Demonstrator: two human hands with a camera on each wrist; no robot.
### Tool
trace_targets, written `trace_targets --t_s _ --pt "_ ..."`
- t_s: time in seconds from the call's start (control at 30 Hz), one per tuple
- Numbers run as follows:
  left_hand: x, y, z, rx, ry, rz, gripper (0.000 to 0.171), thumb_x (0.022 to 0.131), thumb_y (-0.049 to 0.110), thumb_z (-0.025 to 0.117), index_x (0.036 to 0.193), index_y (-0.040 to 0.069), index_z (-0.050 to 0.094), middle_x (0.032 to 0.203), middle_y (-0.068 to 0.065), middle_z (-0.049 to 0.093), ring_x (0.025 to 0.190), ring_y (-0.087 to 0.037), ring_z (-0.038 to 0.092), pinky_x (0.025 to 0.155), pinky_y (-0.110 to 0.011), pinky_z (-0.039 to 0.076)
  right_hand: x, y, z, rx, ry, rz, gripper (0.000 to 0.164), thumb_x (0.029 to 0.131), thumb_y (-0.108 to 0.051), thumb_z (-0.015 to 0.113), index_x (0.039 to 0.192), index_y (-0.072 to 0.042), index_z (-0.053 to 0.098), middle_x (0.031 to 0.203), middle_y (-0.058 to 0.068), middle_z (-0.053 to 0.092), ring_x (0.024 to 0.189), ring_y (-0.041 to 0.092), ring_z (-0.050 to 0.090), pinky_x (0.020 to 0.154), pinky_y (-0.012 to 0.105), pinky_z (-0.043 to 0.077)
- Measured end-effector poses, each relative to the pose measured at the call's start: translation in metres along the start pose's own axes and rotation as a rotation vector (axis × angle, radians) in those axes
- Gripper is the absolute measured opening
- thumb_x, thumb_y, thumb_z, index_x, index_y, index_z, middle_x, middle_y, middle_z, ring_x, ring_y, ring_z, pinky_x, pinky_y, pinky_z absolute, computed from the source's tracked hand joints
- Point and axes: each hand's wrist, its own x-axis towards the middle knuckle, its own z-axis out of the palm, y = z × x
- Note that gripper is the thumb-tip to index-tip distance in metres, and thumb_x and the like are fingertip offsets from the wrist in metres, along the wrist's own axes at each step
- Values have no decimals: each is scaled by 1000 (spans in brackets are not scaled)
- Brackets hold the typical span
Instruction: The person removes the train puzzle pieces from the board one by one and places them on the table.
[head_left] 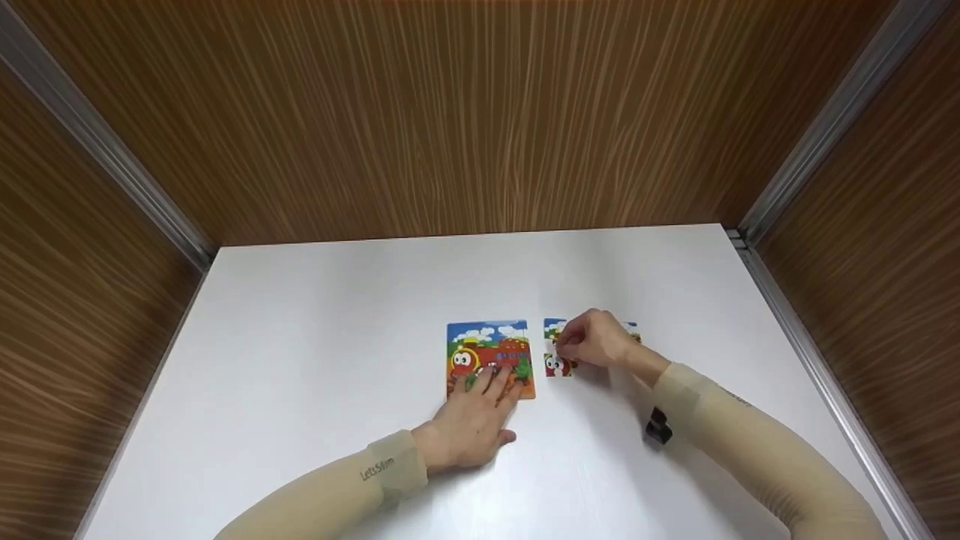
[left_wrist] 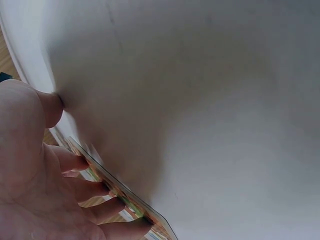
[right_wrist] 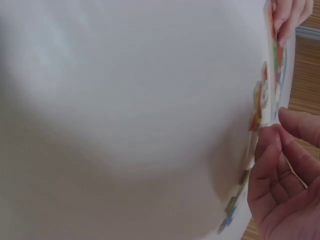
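Note:
In the head view a picture card point(head_left: 491, 334) of a red cartoon train lies flat on the white table. My left hand point(head_left: 471, 424) rests on its lower part with fingers spread, and in the left wrist view those fingers point(left_wrist: 92, 192) lie along the card's near edge. Just right of the card are small jigsaw pieces, one printed with a red face and eyes point(head_left: 555, 366). Over them my right hand point(head_left: 600, 341) has its thumb and fingertips close together, touching the pieces. It covers several of them. Whether a piece is pinched there is hidden.
The white table point(head_left: 337, 322) has brown wood-grain panels at its back and sides, with metal rails point(head_left: 112, 142) at the corners. A small black object point(head_left: 658, 427) shows beneath the right forearm. Some jigsaw pieces point(right_wrist: 230, 210) appear along the right wrist view's edge.

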Motion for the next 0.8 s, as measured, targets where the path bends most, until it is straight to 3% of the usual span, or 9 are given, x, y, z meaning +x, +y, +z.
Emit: trace_targets --t_s 0.23,0.47,0.63,0.8 --pt "0 0 1 23 21 5 80 117 61 41 181 17 23 190 -15 18 174 -40 31 135 -64 39 8 -15 -1 42 -5 -25 13 99 -16 84 103 -4 87 95 13 86 70 9 66 62 22 51" --pt "0 0 2 40 25 3 79 117 60 41 181 17 25 190 -15 21 173 -39 33 134 -64 41 21 -28 3 43 -31 -28 15 100 -17 84 108 -5 87 98 12 86 77 10 68 69 23 55" --pt "0 1 3 84 21 3 78 117 61 39 181 17 26 190 -14 22 172 -38 34 132 -64 43 33 -36 8 17 -53 -92 14 98 -14 83 106 -3 87 94 13 86 73 8 66 69 23 54" --pt "1 1 3 74 9 5 78 117 61 37 181 17 25 190 -15 22 173 -39 32 133 -65 41 45 -49 15 -16 -95 -121 18 98 -16 84 110 -3 87 97 11 86 81 12 70 72 24 55"
